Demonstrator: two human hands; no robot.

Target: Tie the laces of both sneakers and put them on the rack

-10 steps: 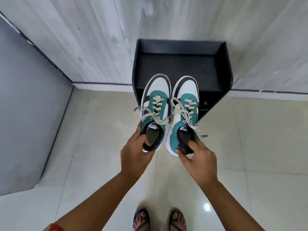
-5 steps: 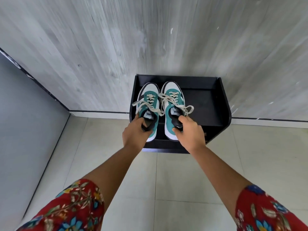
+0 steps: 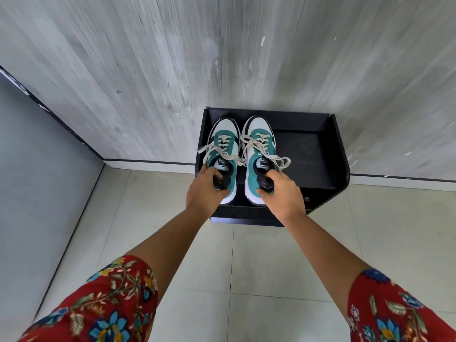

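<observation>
sneakers sit side by side on the left half of the black rack [image 3: 318, 154], toes toward the grey wall [image 3: 172, 70], and we have one in each hand. our left hand [image 3: 203, 191] is closed around the heel collar of the left sneaker [image 3: 225, 141], fingers tucked into the opening and thumb outside. our right hand [image 3: 283, 191] is closed the same way on the heel of the right sneaker [image 3: 259, 141]. the cream laces [image 3: 249, 149] are knotted in bows; the loops and ends spill loosely over the tongues, one end crossing from the left shoe to the right, another loop drooping onto the shelf at the right. whether the soles press fully on the shelf or hang just above it, we cannot tell. the rack stands against the wall on the pale tiled floor [image 3: 271, 267], its right half bare. our red floral sleeves [image 3: 103, 304] show at the bottom corners.
</observation>
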